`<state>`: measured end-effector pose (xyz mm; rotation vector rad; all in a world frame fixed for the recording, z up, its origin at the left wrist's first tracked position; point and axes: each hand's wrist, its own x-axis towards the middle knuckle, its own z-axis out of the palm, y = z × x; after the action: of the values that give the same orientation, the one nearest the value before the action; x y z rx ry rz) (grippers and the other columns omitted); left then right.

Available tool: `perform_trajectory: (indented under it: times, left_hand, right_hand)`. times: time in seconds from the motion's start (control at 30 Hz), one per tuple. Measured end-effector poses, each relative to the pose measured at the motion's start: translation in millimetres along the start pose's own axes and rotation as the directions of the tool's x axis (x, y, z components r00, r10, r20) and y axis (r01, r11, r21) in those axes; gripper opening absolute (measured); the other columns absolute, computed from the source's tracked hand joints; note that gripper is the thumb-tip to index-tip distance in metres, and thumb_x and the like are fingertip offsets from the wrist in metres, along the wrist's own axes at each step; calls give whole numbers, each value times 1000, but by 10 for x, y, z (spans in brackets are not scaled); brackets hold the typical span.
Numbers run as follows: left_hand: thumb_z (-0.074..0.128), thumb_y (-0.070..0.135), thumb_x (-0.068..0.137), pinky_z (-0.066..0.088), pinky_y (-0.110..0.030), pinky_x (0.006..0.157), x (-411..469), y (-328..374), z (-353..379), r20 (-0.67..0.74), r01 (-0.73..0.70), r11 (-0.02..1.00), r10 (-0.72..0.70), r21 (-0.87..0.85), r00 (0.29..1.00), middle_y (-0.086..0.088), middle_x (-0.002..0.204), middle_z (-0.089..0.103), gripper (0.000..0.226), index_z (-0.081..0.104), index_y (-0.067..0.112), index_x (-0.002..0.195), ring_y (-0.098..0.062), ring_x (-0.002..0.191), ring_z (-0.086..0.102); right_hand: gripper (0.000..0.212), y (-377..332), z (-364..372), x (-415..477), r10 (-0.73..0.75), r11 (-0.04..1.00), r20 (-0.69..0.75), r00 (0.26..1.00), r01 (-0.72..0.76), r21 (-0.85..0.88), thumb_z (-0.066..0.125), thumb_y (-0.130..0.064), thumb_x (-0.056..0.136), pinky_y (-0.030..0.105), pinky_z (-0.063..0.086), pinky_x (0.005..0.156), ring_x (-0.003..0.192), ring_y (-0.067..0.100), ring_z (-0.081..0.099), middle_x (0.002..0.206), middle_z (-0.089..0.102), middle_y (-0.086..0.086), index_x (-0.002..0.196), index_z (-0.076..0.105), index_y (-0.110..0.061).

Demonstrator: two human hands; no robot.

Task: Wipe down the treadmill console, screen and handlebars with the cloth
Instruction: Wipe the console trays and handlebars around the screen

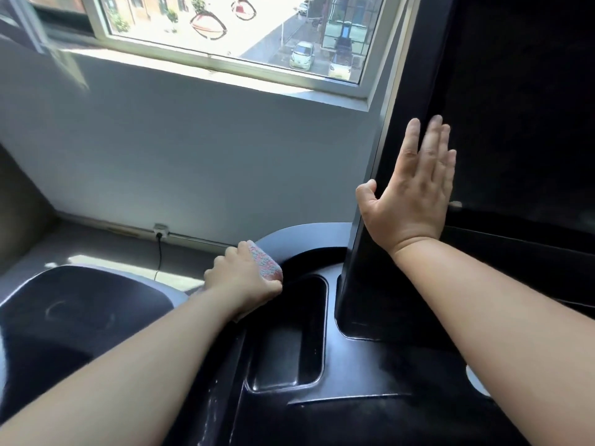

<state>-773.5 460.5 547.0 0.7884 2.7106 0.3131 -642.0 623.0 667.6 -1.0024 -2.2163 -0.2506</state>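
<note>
The black treadmill console (370, 375) fills the lower right, with a tall dark screen (515, 107) rising on the right. My left hand (240, 278) grips a bunched pink-and-blue cloth (265, 262) and presses it on the console's upper left corner, just above a recessed cup tray (289, 333). My right hand (415, 191) lies flat with straight fingers against the screen's left edge. No handlebar is clearly visible.
Another dark machine housing (80, 304) stands at the lower left. Behind it runs a grey wall with a socket and black cable (160, 239). An open window (225, 37) above looks onto a street with parked cars.
</note>
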Motion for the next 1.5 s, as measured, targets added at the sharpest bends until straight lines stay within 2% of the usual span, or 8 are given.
perform_trajectory:
  times: [0.13,0.27,0.43,0.63,0.77,0.97,1.13,1.5]
  left_hand:
    - [59,57,63,44,-39,89,-392,-241,110,-47,116,993,-117,-27,992,-6,123,47,80,33,16,127,-29,117,47]
    - [58,54,62,46,-38,89,-488,-295,105,-16,155,987,-156,-52,988,-7,124,46,83,31,14,129,-29,117,47]
    - [57,57,56,44,-33,83,-216,-131,-5,8,110,993,-109,-50,994,-2,114,50,72,38,20,115,-25,110,52]
    - [74,51,71,43,-12,65,302,-152,-260,288,-37,868,204,-496,936,19,73,67,30,64,25,81,-4,69,60]
    - [75,75,50,47,-31,98,658,-232,-109,427,94,787,227,-610,875,11,104,71,59,73,38,96,-10,102,65]
    - [78,78,39,50,-36,97,433,-421,56,331,125,732,144,-670,932,9,99,74,77,74,30,99,-11,96,69]
    - [67,79,47,48,-24,72,-112,-562,42,197,105,878,-12,-468,980,12,88,72,69,70,27,93,-6,82,66]
    - [61,67,62,42,-40,90,-1167,-258,166,-103,410,912,-405,22,908,-8,128,49,94,30,16,134,-29,118,50]
  right_hand:
    - [82,-85,-74,-153,-135,990,14,991,134,30,48,-16,77,49,5,119,146,39,5,156,8,27,150,16,1]
    - [64,-373,121,-688,-470,874,189,862,426,234,29,-3,77,42,14,119,141,31,32,149,38,17,139,44,-1]
    - [61,-511,238,-762,-412,895,742,529,386,222,22,0,94,31,9,117,148,21,4,161,-1,10,152,9,-8]
    - [64,-536,443,-768,-387,875,833,395,441,198,21,-3,94,37,5,120,148,19,-4,161,-9,7,153,-2,-9]
    - [67,-523,492,-749,-400,881,833,383,410,235,23,-2,93,37,7,120,148,16,-7,161,-11,4,153,-4,-12]
    - [72,-515,539,-798,-383,900,840,385,360,245,24,2,91,31,14,116,147,11,-12,160,-17,-2,153,-9,-14]
    - [72,-529,483,-836,-381,901,835,398,362,239,22,4,89,32,17,115,147,12,-11,160,-16,-1,152,-10,-12]
    - [58,-201,97,-1355,-578,799,639,508,511,317,32,-11,94,37,-2,119,148,24,-1,160,12,11,150,21,-7]
